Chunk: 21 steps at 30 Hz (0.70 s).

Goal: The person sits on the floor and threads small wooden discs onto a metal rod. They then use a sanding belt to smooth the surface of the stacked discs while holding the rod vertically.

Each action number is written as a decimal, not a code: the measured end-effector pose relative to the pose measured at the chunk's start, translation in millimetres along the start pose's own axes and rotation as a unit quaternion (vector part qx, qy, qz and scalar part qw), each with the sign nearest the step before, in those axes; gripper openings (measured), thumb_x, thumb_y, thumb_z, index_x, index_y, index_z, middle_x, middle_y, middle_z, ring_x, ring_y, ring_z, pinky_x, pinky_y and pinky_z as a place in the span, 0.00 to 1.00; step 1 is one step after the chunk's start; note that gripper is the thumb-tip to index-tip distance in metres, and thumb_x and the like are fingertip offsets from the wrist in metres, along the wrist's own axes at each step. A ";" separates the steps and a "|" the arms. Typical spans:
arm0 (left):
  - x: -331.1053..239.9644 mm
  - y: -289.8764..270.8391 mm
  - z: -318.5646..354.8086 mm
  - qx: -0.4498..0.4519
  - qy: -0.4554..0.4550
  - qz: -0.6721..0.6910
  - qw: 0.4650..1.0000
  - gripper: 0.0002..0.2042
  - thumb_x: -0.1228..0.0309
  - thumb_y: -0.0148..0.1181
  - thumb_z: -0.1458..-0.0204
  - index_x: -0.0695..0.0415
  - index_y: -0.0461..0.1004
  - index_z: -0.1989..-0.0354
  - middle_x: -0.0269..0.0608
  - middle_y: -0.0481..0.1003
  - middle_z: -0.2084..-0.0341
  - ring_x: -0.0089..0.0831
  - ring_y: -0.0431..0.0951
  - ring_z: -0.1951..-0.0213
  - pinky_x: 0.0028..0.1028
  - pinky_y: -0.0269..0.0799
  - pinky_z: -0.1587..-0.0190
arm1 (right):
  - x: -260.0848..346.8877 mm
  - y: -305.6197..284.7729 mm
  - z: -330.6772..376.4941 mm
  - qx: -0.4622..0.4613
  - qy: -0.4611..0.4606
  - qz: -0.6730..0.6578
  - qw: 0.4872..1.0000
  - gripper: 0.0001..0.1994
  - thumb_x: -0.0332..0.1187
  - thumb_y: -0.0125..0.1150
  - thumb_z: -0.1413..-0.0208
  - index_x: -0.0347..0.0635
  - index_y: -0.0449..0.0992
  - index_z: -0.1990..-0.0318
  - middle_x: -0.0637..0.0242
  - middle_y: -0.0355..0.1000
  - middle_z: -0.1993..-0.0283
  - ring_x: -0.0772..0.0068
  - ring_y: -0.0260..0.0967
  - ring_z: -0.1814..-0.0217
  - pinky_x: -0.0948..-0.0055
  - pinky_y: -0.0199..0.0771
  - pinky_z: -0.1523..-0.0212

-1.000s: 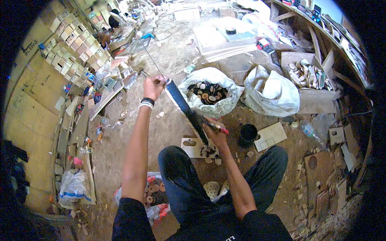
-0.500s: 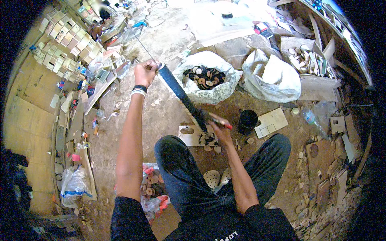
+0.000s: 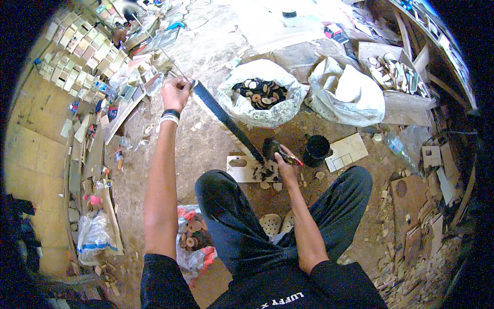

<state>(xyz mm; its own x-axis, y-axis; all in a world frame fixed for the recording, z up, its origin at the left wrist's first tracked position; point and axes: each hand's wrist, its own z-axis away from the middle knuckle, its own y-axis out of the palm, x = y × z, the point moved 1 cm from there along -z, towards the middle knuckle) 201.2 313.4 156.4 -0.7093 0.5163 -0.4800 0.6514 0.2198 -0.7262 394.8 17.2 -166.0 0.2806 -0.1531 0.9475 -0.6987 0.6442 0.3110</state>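
My left hand [image 3: 176, 94] is closed on a thin rod [image 3: 165, 57] at the top of a long, slanting dark column [image 3: 226, 123]. The column looks like a stack of discs threaded on the rod; a pale strip shows down its left side. Its lower end rests on a pale wooden board [image 3: 238, 175] smeared with black. In my right hand [image 3: 285, 160] is a paintbrush [image 3: 271, 148] with a dark, wet-looking head and some red on the handle. The brush head is just right of the column's lower end, apart from it. A black pot [image 3: 316, 149] stands to its right.
Beyond the column a white sack [image 3: 236, 110] holds many wooden discs with black edges. Another white sack [image 3: 355, 110] and a box of wood offcuts [image 3: 406, 100] stand to its right. A marked board [image 3: 347, 153] lies beside the pot. A plastic bag of discs [image 3: 194, 252] sits by my left knee.
The brush has come off the column's lower part and moved slightly right. My left hand has shifted a little left, tilting the rod and column further over; more of the pale strip shows.
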 end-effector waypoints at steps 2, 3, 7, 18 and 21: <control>-0.3 -3.0 2.1 0.011 -0.013 -0.021 1.000 0.07 0.70 0.70 0.52 0.60 0.82 0.72 0.44 0.81 0.78 0.32 0.82 0.74 0.30 0.76 0.66 | -11.1 7.4 9.4 -0.040 0.007 0.096 0.995 0.25 0.32 0.69 0.46 0.36 0.73 0.41 0.66 0.77 0.50 0.76 0.73 0.53 0.72 0.75 0.50; -1.5 -4.1 2.1 0.004 0.001 -0.024 1.000 0.07 0.69 0.70 0.52 0.60 0.82 0.72 0.44 0.81 0.78 0.33 0.82 0.74 0.30 0.76 0.66 | -17.3 10.2 14.1 -0.048 -0.019 0.130 0.990 0.25 0.32 0.68 0.46 0.35 0.73 0.40 0.66 0.77 0.50 0.76 0.73 0.53 0.72 0.75 0.50; -5.9 -4.0 4.6 -0.001 0.024 -0.012 1.000 0.08 0.68 0.70 0.51 0.61 0.81 0.72 0.45 0.81 0.78 0.32 0.82 0.76 0.31 0.75 0.68 | -31.1 4.0 18.9 0.051 0.073 0.008 0.996 0.26 0.31 0.67 0.45 0.34 0.70 0.39 0.66 0.76 0.52 0.77 0.73 0.56 0.73 0.76 0.53; -22.6 5.5 1.3 -0.002 0.011 0.039 0.999 0.05 0.72 0.68 0.51 0.62 0.82 0.71 0.44 0.82 0.79 0.27 0.82 0.76 0.27 0.75 0.68 | -14.8 1.9 23.8 -0.007 0.032 0.115 0.993 0.23 0.33 0.68 0.47 0.37 0.70 0.45 0.65 0.74 0.56 0.72 0.71 0.57 0.69 0.74 0.55; -25.3 7.1 -1.7 0.009 0.013 0.026 1.000 0.05 0.72 0.69 0.52 0.61 0.81 0.72 0.44 0.81 0.79 0.27 0.82 0.76 0.27 0.75 0.69 | -18.9 1.1 11.8 -0.074 0.008 0.124 0.990 0.23 0.33 0.69 0.48 0.39 0.69 0.46 0.63 0.74 0.56 0.72 0.71 0.57 0.69 0.74 0.56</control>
<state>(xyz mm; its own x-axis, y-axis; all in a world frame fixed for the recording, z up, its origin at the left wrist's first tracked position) 224.3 303.3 164.2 -0.6667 0.5488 -0.5043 0.6824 0.1775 -0.7091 381.0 12.0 -182.7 0.1234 0.0340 0.9918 -0.6442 0.7630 0.0540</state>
